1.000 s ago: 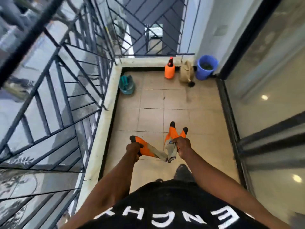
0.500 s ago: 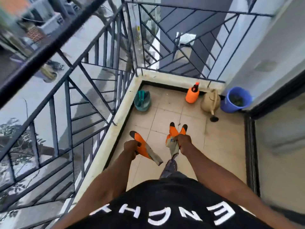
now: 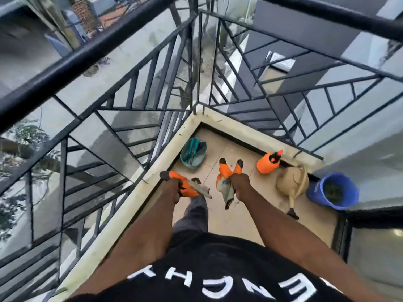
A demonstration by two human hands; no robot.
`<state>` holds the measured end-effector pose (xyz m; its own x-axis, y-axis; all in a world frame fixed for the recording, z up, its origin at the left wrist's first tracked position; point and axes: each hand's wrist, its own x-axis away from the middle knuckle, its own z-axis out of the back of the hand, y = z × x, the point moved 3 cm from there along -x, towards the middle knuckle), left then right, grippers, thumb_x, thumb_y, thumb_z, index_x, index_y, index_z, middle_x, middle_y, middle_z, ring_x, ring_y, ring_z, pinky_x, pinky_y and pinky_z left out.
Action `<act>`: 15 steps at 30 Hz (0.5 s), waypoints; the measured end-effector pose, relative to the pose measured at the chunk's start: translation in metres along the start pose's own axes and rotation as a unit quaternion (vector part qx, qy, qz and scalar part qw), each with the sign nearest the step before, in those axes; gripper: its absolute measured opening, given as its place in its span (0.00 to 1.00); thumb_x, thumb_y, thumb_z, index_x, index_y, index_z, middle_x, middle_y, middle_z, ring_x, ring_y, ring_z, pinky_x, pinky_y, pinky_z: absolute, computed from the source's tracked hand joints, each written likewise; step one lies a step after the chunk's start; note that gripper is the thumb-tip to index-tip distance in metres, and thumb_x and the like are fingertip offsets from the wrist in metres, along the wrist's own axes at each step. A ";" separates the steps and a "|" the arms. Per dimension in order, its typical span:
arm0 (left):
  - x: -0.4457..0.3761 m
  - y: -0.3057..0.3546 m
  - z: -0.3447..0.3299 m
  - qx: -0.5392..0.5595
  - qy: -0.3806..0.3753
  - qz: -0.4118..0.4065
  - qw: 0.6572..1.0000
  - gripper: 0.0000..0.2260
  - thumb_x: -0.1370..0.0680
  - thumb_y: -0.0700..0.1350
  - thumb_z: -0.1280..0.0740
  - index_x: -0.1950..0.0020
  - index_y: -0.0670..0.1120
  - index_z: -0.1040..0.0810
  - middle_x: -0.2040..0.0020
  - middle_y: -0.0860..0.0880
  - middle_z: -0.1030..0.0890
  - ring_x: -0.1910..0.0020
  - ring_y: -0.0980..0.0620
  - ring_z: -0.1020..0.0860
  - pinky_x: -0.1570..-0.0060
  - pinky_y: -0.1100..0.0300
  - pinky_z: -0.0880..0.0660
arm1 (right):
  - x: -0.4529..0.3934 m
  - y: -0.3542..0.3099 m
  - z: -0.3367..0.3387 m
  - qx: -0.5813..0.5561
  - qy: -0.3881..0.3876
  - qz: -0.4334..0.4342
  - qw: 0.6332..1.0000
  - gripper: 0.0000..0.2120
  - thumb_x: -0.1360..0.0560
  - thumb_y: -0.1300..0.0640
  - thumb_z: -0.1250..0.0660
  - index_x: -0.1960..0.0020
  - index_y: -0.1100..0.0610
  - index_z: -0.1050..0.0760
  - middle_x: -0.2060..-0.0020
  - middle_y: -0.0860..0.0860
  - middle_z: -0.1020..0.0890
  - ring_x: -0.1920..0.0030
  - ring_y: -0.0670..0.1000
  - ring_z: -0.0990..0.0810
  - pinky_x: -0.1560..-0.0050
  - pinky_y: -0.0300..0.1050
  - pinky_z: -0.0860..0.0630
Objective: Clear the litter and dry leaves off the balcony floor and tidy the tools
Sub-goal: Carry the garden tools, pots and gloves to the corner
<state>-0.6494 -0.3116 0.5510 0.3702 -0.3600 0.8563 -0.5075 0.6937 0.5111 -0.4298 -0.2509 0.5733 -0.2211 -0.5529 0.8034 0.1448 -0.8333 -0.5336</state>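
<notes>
I hold one orange and grey work glove in each hand above the tiled balcony floor [image 3: 220, 212]. My left hand [image 3: 172, 188] grips the left glove [image 3: 187, 186], which points left toward the kerb. My right hand [image 3: 239, 184] grips the right glove [image 3: 226, 179], its orange fingers pointing away from me and its grey cuff hanging down. A teal tub [image 3: 193, 154] with small teal hand tools in it stands in the far corner, just beyond both hands. A blue bucket [image 3: 332, 190] holding dark leaf litter stands at the right.
An orange spray bottle [image 3: 268, 163] and a beige watering can [image 3: 292, 184] stand along the far kerb between the tub and the bucket. A black metal railing [image 3: 130, 88] on a pale concrete kerb [image 3: 139, 188] encloses the left and far sides. A dark door frame [image 3: 346, 234] is at the right.
I have walked closer to the far corner and the view has swung left, so the tub, bottle, can and bucket now lie just beyond my hands. Both hands still grip the gloves.
</notes>
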 end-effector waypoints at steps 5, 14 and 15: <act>-0.211 0.020 -0.063 0.099 0.007 0.051 0.994 0.23 0.35 0.40 0.33 0.40 0.38 0.24 0.43 0.38 0.19 0.51 0.40 0.19 0.50 0.35 0.23 | -0.109 -0.100 -0.016 0.046 0.004 0.016 0.999 0.29 0.33 0.65 0.34 0.32 0.59 0.28 0.45 0.60 0.18 0.49 0.61 0.19 0.50 0.51 0.22; -0.151 0.132 -0.145 0.238 0.064 0.093 0.965 0.16 0.26 0.44 0.31 0.40 0.40 0.26 0.46 0.39 0.19 0.52 0.42 0.19 0.53 0.47 0.21 | -0.171 -0.258 -0.039 0.153 -0.055 0.007 0.987 0.24 0.28 0.60 0.30 0.33 0.54 0.30 0.46 0.60 0.19 0.49 0.60 0.20 0.45 0.52 0.23; -0.148 0.135 -0.154 0.252 0.071 0.100 0.960 0.15 0.26 0.43 0.31 0.41 0.39 0.25 0.47 0.38 0.19 0.55 0.41 0.20 0.54 0.47 0.21 | -0.181 -0.267 -0.043 0.162 -0.063 -0.001 0.985 0.23 0.29 0.62 0.30 0.35 0.57 0.28 0.49 0.60 0.18 0.53 0.59 0.19 0.47 0.53 0.22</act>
<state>-0.6533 -0.0687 0.4821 0.3096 -0.1374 0.9409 -0.8783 0.3378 0.3383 -0.4699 0.0716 0.5594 -0.1024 -0.5297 0.8420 0.4499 -0.7796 -0.4357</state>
